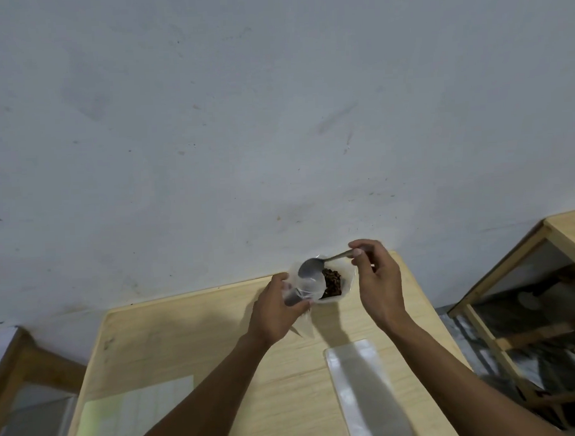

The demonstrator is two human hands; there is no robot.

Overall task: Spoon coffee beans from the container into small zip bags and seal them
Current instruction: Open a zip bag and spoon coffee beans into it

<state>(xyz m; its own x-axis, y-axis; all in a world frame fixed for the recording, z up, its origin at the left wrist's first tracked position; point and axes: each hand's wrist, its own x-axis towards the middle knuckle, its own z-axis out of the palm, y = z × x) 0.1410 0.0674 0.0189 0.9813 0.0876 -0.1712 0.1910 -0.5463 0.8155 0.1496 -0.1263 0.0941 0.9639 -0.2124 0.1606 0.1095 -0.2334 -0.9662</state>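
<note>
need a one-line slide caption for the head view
Right hand holds a spoon over the coffee beans in the container while the left hand grips a small zip bag.

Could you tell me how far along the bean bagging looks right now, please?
No sealed bag shows. In hand: the left hand holds a small zip bag open while the right hand holds the spoon at its mouth. Beans remain in the container; sealing is still ahead.
</note>
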